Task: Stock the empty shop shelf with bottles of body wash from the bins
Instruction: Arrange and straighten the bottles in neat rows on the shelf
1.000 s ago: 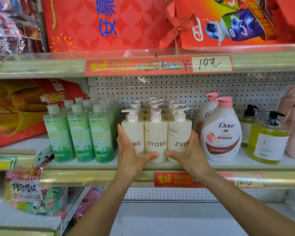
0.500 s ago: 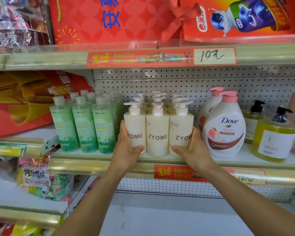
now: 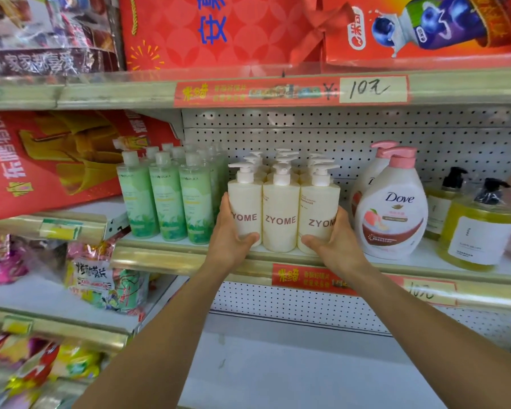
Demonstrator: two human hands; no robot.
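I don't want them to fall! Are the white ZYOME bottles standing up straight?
Yes, upright. The ZYOME bottles stand on the shelf, pumps on top, with the left hand and right hand at their sides.

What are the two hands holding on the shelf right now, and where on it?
The left hand and right hand clasp the front row of ZYOME bottles between them, low on the outer sides of the two end bottles.

Pale metal shop shelving backed by white pegboard — red price strips along its edges.
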